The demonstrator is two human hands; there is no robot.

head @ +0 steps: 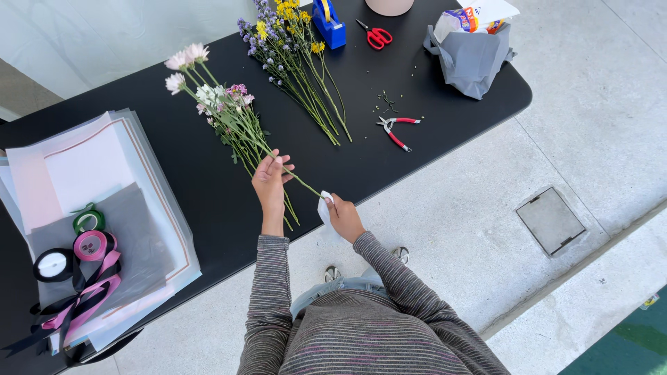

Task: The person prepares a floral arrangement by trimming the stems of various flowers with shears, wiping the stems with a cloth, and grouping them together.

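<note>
A person in a striped grey sweater stands at the near edge of a black worktop (208, 180). The left hand (269, 177) rests on a bunch of pink and white flowers (222, 111), fingers curled around the green stems where they gather; the blooms fan away to the far left and the stem ends point toward the person. The right hand (342, 215) is at the worktop's near edge, just right of the stems, pinching a small piece of white paper or tissue (324, 208) between thumb and fingers. One thin stem runs from the left hand toward that paper, and its end seems to meet it.

Farther back lies a second bunch, purple and yellow flowers (292, 48), stems pointing toward the near right, well apart from the first. Right of it sit red-handled pruning shears (394, 128) with bits of cut stem just beyond. At the far edge are a blue tape dispenser (328, 22), red scissors (375, 36) and a grey bag (472, 59) with packets sticking out.

On the left end of the worktop lies a stack of wrapping sheets (90, 180), white, pink and grey, with ribbon spools (80, 243) in green, pink and black resting on top, their ribbons trailing toward the near edge.
</note>
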